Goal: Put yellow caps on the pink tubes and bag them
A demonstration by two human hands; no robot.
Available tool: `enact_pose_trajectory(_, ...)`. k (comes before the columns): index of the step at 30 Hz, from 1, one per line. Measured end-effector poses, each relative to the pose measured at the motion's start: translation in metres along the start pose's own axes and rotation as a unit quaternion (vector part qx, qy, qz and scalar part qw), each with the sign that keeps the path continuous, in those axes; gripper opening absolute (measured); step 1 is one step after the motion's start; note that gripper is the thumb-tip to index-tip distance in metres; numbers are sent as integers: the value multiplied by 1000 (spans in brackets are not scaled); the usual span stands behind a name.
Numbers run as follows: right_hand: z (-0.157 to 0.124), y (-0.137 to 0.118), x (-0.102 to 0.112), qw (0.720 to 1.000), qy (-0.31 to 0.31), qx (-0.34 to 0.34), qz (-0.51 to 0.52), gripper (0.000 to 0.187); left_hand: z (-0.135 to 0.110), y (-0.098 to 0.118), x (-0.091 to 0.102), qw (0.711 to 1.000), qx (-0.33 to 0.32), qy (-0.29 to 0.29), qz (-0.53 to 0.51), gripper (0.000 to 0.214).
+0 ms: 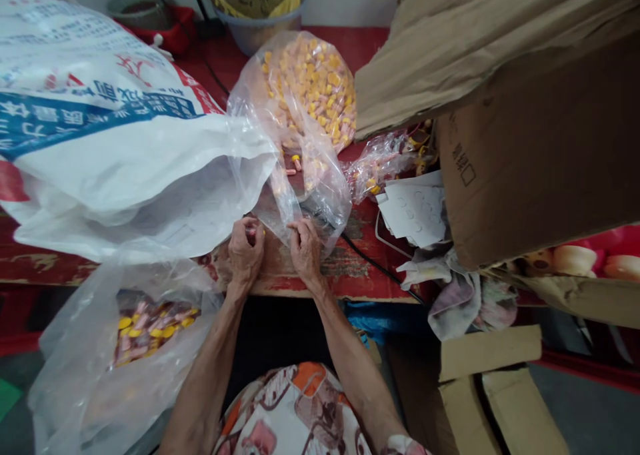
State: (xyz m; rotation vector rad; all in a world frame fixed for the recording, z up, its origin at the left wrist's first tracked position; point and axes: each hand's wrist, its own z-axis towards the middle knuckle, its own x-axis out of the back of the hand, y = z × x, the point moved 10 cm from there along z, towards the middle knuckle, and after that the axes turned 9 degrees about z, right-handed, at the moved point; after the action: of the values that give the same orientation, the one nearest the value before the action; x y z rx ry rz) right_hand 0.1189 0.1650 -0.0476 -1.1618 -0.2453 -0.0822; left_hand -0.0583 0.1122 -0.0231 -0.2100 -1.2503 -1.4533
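Head view, six o'clock: a patterned shirt, with a translucent sack holding yellow-and-pink pieces at eight. Forearms reach to the worn front edge of a red table. The left hand is curled, fingers bent around a small pink piece, mostly hidden; the right hand pinches slack film of the clear bag. That bag lies at twelve o'clock, its long axis running roughly twelve to six, full end pointing away, slack end toward the right hand. By the film, a loose piece points its yellow head to twelve, its stem to five. Bare tabletop opens between the hands; a white printed sack crowds ten o'clock, a cardboard box two. Farther, a bluish basin stands near twelve before a pale wall.
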Motion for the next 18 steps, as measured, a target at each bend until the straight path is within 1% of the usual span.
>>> enact_pose_trajectory(3, 0, -3, 2, 1000, 4, 5, 0, 30, 0, -1, 1, 1000, -1, 5, -10, 12)
enact_pose_trajectory(6, -1, -3, 8, 1000, 22, 4, 11, 29, 0, -4, 3, 1000, 7, 11, -22, 11)
enact_pose_trajectory(8, -1, -2, 11, 999, 35, 2, 19, 29, 0, -8, 1, 999, 15, 7, -30, 10)
enact_pose_trajectory(10, -1, -1, 10, 999, 32, 3, 19, 29, 1, -10, -2, 999, 19, -4, -39, 9)
enact_pose_trajectory(13, 1, 0, 3, 1000, 6, 7, 6, 27, 2, -6, -9, 998, -4, -27, -57, 9)
enact_pose_trajectory(15, 1, 1, 2, 1000, 3, 10, 1, 27, -1, 0, -11, 996, -28, -46, -76, 9)
enact_pose_trajectory(18, 2, 0, 5, 1000, 6, 15, 8, 26, -9, 9, -9, 993, -55, -57, -88, 9)
